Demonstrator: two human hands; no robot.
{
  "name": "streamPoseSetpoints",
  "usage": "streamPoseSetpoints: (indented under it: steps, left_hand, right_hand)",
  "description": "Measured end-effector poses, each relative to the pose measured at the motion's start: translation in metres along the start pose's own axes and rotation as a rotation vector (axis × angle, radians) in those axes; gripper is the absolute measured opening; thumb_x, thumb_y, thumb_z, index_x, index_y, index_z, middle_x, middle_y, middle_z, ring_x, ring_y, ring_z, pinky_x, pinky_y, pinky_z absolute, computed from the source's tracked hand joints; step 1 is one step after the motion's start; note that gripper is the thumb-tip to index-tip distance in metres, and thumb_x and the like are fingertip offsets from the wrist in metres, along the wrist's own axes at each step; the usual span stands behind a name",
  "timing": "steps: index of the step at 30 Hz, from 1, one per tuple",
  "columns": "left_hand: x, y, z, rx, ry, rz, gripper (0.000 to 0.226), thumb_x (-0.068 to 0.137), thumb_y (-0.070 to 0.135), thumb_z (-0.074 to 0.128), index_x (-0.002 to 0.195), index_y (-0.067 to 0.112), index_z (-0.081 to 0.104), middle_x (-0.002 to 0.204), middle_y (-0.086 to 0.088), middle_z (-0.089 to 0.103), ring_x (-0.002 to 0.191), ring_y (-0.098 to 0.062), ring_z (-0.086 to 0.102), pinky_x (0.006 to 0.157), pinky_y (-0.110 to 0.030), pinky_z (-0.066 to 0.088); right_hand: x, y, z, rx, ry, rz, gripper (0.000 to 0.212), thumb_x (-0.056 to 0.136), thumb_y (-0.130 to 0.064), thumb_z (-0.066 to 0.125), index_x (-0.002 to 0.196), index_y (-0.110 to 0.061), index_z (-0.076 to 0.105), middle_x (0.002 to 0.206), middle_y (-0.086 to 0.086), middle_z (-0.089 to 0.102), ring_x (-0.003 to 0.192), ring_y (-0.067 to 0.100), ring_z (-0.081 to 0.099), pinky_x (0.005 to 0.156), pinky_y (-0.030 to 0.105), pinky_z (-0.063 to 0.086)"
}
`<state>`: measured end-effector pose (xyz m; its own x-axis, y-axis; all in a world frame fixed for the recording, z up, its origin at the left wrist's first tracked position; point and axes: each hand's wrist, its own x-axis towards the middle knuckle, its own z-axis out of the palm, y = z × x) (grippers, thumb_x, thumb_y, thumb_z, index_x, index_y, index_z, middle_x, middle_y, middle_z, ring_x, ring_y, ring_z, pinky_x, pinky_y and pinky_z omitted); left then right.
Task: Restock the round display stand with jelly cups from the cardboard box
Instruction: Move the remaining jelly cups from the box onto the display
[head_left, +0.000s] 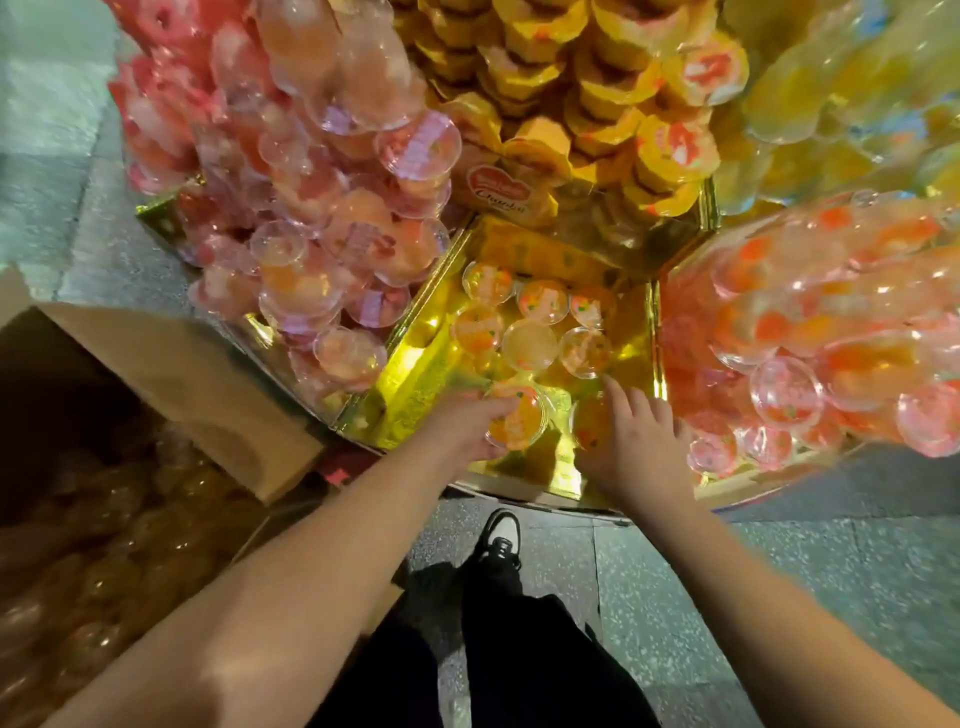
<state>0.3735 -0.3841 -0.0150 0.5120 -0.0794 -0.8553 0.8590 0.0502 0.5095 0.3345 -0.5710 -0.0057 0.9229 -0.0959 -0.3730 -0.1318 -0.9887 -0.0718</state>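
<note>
The round display stand (415, 364) has gold-lined wedge compartments. The middle compartment in front of me holds several orange jelly cups (530, 343) lying loose on its floor. My left hand (467, 431) grips an orange jelly cup (517, 423) at the compartment's near edge. My right hand (631, 441) rests over another orange jelly cup (589, 426), fingers curled around its side. The cardboard box (171, 364) stands open at my left, with cups in clear wrap (104, 545) inside it.
Pink jelly cups (311, 218) fill the compartment to the left and orange-red cups (810, 338) the one to the right. Yellow packs (571, 93) are stacked on the tier above. My shoe (498, 540) and dark trouser leg are on the speckled floor (727, 597) below.
</note>
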Motion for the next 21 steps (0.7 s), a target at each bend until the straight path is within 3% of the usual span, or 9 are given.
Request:
streamPoseSetpoints:
  steps: [2,6,10,13,15,21]
  left_hand:
    - [0.019,-0.001,0.013,0.028,0.024,-0.044,0.015,0.092,0.017,0.07,0.101,0.016,0.058,0.11,-0.01,0.063,0.095,-0.027,0.062,0.058,-0.028,0.052]
    - [0.049,-0.002,0.032,0.066,0.049,-0.086,0.033,0.093,0.016,0.069,0.123,0.009,0.056,0.118,-0.009,0.06,0.102,-0.028,0.061,0.048,-0.025,0.05]
    - [0.07,-0.006,0.039,0.044,0.054,-0.115,0.027,0.094,0.014,0.066,0.119,0.008,0.058,0.1,-0.006,0.062,0.075,-0.016,0.063,0.046,-0.024,0.052]
    - [0.084,-0.01,0.039,0.082,0.061,-0.122,0.043,0.091,0.024,0.071,0.128,0.007,0.059,0.115,-0.01,0.067,0.086,-0.02,0.067,0.059,-0.027,0.053]
    - [0.089,-0.009,0.038,0.108,0.067,-0.117,0.041,0.091,0.029,0.071,0.126,0.011,0.06,0.116,-0.01,0.067,0.087,-0.02,0.065,0.064,-0.027,0.053]
    - [0.099,-0.01,0.036,0.144,0.049,-0.13,0.027,0.091,0.03,0.07,0.11,0.014,0.06,0.083,-0.003,0.067,0.068,-0.012,0.06,0.061,-0.022,0.048]
  right_hand:
    - [0.011,0.005,0.009,-0.025,-0.021,-0.009,0.089,0.084,-0.057,0.058,0.156,-0.026,0.017,0.15,0.0,0.04,0.137,0.027,0.035,0.107,0.049,0.031]
    - [0.029,0.011,0.025,-0.043,-0.02,-0.019,0.084,0.088,-0.051,0.058,0.156,-0.023,0.018,0.148,-0.001,0.043,0.135,0.027,0.037,0.103,0.046,0.033]
    - [0.038,0.014,0.033,-0.035,-0.005,-0.032,0.074,0.091,-0.045,0.054,0.154,-0.02,0.023,0.147,0.0,0.045,0.132,0.029,0.039,0.1,0.044,0.035]
    - [0.041,0.015,0.037,-0.046,0.015,-0.04,0.071,0.089,-0.043,0.058,0.15,-0.018,0.031,0.145,0.0,0.047,0.129,0.029,0.041,0.096,0.043,0.035]
    - [0.043,0.015,0.039,-0.055,0.018,-0.049,0.068,0.087,-0.043,0.06,0.145,-0.017,0.037,0.142,0.001,0.049,0.127,0.029,0.042,0.095,0.044,0.034]
    - [0.047,0.014,0.039,-0.132,-0.016,-0.058,0.054,0.091,-0.041,0.057,0.137,-0.016,0.04,0.141,0.0,0.047,0.133,0.029,0.034,0.097,0.044,0.031]
